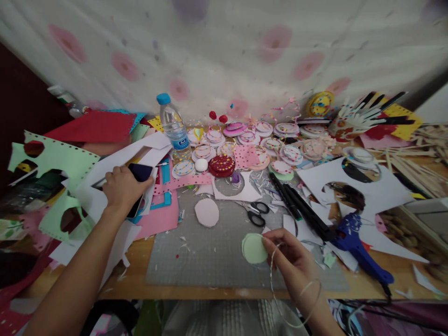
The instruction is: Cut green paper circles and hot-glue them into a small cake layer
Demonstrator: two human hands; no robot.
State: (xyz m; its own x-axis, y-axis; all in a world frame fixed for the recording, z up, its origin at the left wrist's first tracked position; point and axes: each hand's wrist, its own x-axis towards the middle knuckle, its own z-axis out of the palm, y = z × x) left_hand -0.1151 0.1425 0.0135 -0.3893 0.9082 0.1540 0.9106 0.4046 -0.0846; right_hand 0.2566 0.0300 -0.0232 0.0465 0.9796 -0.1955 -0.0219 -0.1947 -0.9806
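My left hand (121,189) reaches to the left side of the table, fingers curled over a dark flat smartphone (140,172) among sheets of paper. The hand hides part of the phone. Over the front of the grey cutting mat, my right hand (292,259) pinches pale green paper circles (254,248) between thumb and fingers. A thin pale cord (272,291) hangs in a loop from this hand past the wrist. A whitish paper disc (206,213) lies on the cutting mat (185,261), left of black-handled scissors (257,213).
Decorated paper discs (247,135) crowd the back, beside a water bottle (175,128). A blue glue gun (362,249) and black pens (301,205) lie at right. Cut green sheets (79,151) and a red sheet (94,126) pile up left. A cup (345,126) holds markers.
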